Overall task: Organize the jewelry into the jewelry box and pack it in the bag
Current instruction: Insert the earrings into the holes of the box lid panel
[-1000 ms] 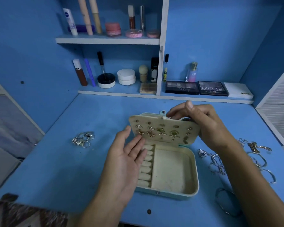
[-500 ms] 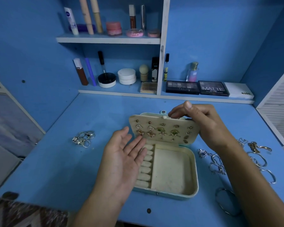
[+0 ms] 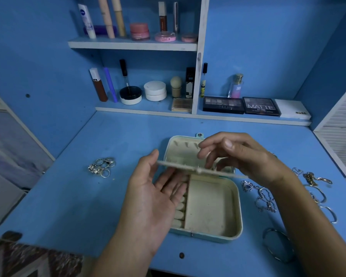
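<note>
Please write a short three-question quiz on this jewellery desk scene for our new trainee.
1. True or false: the cream jewellery box on the blue desk stands open.
2. Which side of the box is the cluster of silver rings on: (a) the person's left, (b) the person's right?
3. What thin cream part lies edge-on between the left hand and the right hand?

Key: 1 true. 2 (a); the silver chains and bangles lie on the right. 3 the earring panel, hinged inside the box.
</note>
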